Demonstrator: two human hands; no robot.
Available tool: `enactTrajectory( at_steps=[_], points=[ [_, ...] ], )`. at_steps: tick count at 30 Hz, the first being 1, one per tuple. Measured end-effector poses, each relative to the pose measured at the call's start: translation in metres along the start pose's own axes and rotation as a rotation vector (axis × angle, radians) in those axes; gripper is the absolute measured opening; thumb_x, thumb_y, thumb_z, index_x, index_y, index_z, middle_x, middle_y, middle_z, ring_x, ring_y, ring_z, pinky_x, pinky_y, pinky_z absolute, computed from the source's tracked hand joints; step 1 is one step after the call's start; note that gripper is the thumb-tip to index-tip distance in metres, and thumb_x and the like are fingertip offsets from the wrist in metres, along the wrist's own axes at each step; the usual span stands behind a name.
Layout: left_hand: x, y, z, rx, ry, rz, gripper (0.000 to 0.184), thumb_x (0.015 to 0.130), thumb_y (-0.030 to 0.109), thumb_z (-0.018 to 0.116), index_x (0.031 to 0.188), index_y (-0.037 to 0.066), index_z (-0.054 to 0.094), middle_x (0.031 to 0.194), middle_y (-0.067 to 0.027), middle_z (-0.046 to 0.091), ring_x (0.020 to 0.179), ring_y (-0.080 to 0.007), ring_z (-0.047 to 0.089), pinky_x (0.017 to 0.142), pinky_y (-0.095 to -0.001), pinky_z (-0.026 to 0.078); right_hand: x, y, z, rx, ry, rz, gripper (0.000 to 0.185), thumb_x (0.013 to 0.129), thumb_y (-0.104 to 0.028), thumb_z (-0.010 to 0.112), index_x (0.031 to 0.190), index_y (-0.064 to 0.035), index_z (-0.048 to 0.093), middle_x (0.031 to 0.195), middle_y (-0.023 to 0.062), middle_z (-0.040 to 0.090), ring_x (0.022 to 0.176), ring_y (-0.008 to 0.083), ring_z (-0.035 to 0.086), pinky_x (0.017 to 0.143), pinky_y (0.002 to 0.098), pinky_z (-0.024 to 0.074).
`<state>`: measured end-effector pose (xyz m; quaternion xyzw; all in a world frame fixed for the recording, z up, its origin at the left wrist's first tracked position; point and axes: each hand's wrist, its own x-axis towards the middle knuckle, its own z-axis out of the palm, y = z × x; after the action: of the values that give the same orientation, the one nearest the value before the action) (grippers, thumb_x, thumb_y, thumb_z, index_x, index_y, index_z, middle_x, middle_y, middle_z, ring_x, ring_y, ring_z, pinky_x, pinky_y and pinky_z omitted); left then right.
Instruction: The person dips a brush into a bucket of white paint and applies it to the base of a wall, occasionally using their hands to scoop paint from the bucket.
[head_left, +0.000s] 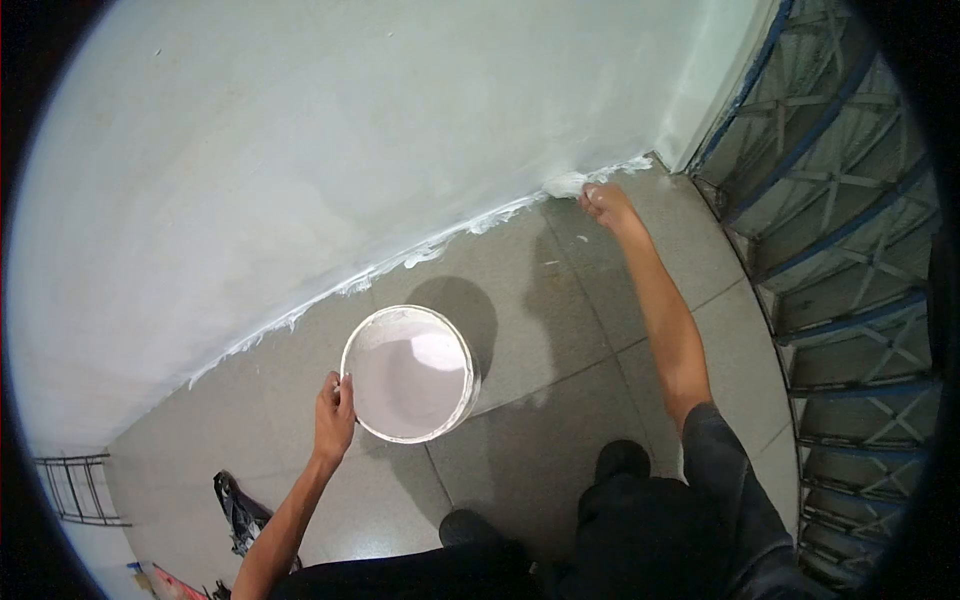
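My left hand [335,415] grips the rim of a round white bucket [474,385], its fingers closed over the left edge. Pale, smooth material [405,385] lies inside the bucket. At the foot of the wall, my right hand [607,207] is closed around something white that it largely hides. That hand is low, beside a white smear [565,185] where wall and floor meet. A ragged line of white paste [425,252] runs along this joint to the left of my right hand.
A pale wall [330,140] rises beyond the grey tiled floor [540,415]. A folding metal gate [840,230] stands at the right. A black plastic bag [240,515] and a dark metal rack [82,490] are at the lower left. My shoes [622,460] are below.
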<state>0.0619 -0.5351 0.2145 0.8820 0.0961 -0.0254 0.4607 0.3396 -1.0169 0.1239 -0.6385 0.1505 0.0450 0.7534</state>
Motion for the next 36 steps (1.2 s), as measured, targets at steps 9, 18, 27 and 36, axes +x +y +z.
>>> enactTrajectory(
  at_steps=[9,18,27,36],
  points=[
    [0.001,0.001,-0.001,0.022,0.008,0.038,0.031,0.098,0.024,0.041,0.074,0.004,0.037,0.057,-0.0018,0.039,0.050,-0.0063,0.039,0.043,-0.0264,0.034,0.003,-0.062,0.014,0.044,-0.117,0.035,0.017,0.088,-0.005,0.042,0.082,0.0071,0.051,0.069,0.0098,0.052,0.046,0.0076,0.038,0.037,0.0230,0.0254],
    [0.001,-0.005,-0.004,0.024,-0.021,0.015,0.031,0.097,0.030,0.042,0.077,0.005,0.042,0.059,0.0004,0.042,0.051,-0.0064,0.039,0.045,-0.0245,0.035,-0.072,-0.066,-0.016,0.133,-0.076,0.160,0.018,0.092,-0.005,0.037,0.086,0.0095,0.046,0.076,0.0128,0.050,0.048,0.0094,0.038,0.042,0.0144,0.0373],
    [-0.002,0.010,-0.003,-0.066,-0.039,0.003,0.030,0.097,0.025,0.042,0.077,0.003,0.038,0.055,-0.0039,0.046,0.047,-0.0077,0.043,0.041,-0.0261,0.036,0.028,-0.062,0.040,0.117,-0.170,0.241,0.020,0.089,-0.006,0.039,0.086,0.0145,0.042,0.078,0.0228,0.050,0.048,0.0143,0.039,0.035,0.0220,0.0304],
    [-0.002,0.009,-0.006,-0.023,-0.045,0.011,0.029,0.097,0.024,0.042,0.076,0.003,0.038,0.055,-0.0039,0.045,0.047,-0.0074,0.042,0.040,-0.0268,0.035,0.046,-0.062,0.055,0.048,-0.108,0.311,0.022,0.089,-0.006,0.040,0.087,0.0151,0.042,0.080,0.0239,0.051,0.047,0.0143,0.036,0.033,0.0232,0.0264]
  ],
)
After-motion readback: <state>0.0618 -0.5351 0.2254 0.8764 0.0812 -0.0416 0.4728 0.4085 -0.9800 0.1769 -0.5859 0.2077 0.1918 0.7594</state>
